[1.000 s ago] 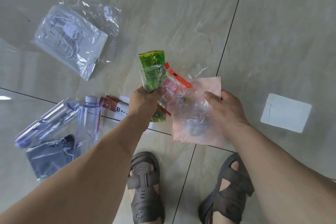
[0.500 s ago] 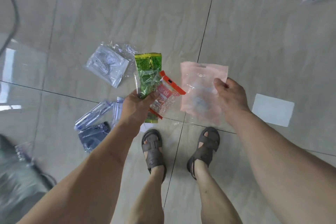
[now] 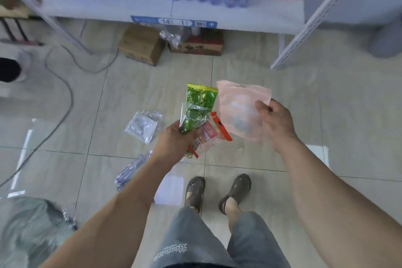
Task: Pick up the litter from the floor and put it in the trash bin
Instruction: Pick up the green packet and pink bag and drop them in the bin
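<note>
Left hand [image 3: 174, 140]: fingers curled round a bunch of wrappers, a green wrapper [image 3: 199, 104] standing upward out of the fist and a red-and-clear wrapper [image 3: 207, 137] sticking out to the right of it. Right hand [image 3: 277, 124]: thumb and fingers pinch the right edge of a pink bag [image 3: 239, 111], which hangs just right of the green wrapper, its left edge close against it. Both hands are held above the tiled floor [image 3: 326, 115].

Litter on the floor: a clear plastic packet [image 3: 142, 125] just left of the left hand; a clear bottle [image 3: 130, 172] below the left wrist, partly hidden by the forearm; a white paper [image 3: 170, 189] under the left forearm, beside the left sandal [image 3: 195, 191].

Beyond the hands: a white shelf [image 3: 152, 10] carrying a row of blurred bottles, with a cardboard box [image 3: 141, 44] and a red-printed box [image 3: 201, 47] under it. A grey bin [image 3: 385, 39], blurred, stands well beyond the right hand, to its right. A cable [image 3: 65, 85] trails left of the left hand.
</note>
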